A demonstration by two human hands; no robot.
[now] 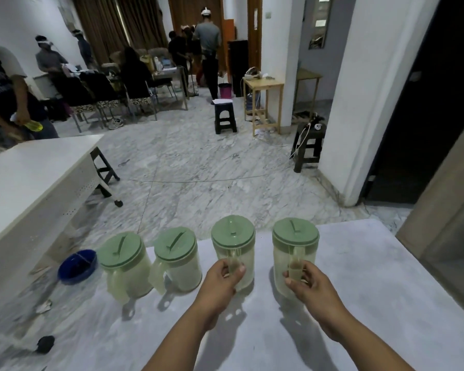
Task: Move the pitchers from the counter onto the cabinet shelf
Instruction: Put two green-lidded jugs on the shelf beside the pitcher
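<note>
Several clear plastic pitchers with green lids stand in a row along the far edge of the pale counter [359, 277]. My left hand [221, 283] is closed around the handle of the third pitcher from the left [233, 245]. My right hand [310, 286] grips the handle of the rightmost pitcher [295, 246]. Both of these pitchers stand upright on the counter. The two pitchers at the left [125, 261] [177, 257] stand untouched with their handles turned toward me. No cabinet shelf is clearly in view.
A small dark object [44, 344] lies on the counter's left side. Beyond the counter, a blue bowl [77, 265] sits on the marble floor beside a white table [32, 178]. A beige panel [445, 231] stands at right. Stools and people fill the room behind.
</note>
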